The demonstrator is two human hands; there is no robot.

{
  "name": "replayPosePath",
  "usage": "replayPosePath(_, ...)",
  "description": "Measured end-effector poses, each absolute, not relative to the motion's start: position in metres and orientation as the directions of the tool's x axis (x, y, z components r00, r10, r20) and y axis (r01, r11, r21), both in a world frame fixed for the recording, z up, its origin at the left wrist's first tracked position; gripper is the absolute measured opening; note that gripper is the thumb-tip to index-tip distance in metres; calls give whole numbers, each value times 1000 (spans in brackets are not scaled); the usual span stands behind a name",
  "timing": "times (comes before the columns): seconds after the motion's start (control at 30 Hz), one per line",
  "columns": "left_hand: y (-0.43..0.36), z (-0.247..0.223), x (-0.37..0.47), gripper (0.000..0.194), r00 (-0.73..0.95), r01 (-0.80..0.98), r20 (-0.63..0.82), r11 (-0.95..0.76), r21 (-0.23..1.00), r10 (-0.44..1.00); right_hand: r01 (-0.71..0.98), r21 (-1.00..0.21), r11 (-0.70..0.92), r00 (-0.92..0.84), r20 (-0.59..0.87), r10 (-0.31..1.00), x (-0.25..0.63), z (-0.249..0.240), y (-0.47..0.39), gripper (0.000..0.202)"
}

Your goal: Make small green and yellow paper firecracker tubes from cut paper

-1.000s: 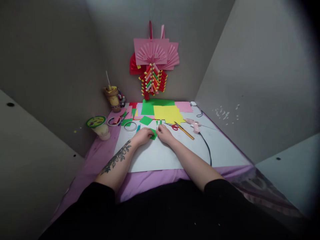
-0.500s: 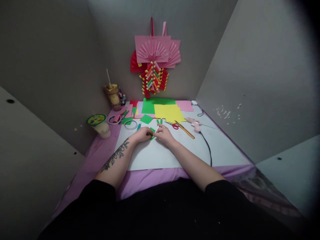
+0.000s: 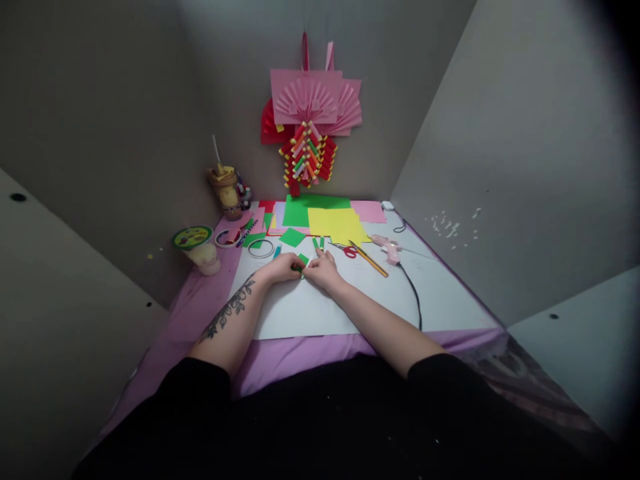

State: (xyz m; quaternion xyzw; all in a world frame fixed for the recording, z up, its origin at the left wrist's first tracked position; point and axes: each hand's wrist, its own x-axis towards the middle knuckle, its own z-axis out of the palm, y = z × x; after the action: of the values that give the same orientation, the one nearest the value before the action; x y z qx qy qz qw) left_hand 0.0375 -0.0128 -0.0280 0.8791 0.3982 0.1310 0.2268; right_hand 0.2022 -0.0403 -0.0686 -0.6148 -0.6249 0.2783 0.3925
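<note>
The left hand [image 3: 289, 267] has its fingers curled in and closed on the edge of a small green paper [image 3: 303, 259], which lies on the white board just in front of the person, between the 2 hands; this grip probably steadies it. The right hand [image 3: 323, 272] has its thumb and fingertips nearly together, seemingly pinching 1 thin white strip [image 3: 309, 263] against the paper, perhaps to line it up; what its fingertips touch beneath is hidden. Just beyond lie 2 short green pieces [image 3: 322, 243] and 1 loose green square [image 3: 292, 237], likely left there for easy reach. To the right are 1 pair of scissors [image 3: 351, 253] and 1 pink glue gun [image 3: 393, 251], perhaps set apart so the cord runs clear of the work. On the left stand 2 cups, 1 tall [image 3: 230, 200] and 1 green-lidded [image 3: 205, 260], probably there to spare the paper from spills. The yellow sheets [image 3: 333, 225] overlap, so I cannot count them.
</note>
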Motion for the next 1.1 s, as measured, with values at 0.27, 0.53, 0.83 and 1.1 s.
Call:
replayPosePath(0.27, -9, -31, 36, 28, 676, 608, 59, -602, 518, 735, 520, -846, 117, 61, 173, 983, 204, -76, -35, 6)
replayPosePath(0.53, -7, -33, 36, 30, 685, 601, 62, -611, 515, 726, 556, -822, 122, 52, 181, 982, 205, -77, -36, 6)
replayPosePath(0.83, -10, -31, 37, 32, 683, 583, 63, -595, 553, 728, 586, -797, 147, 36, 207, 978, 206, -76, -37, 7)
replayPosePath(1.1, -13, -27, 36, 29, 665, 586, 75, -581, 565, 743, 598, -785, 163, 39, 231, 972, 205, -72, -40, 12)
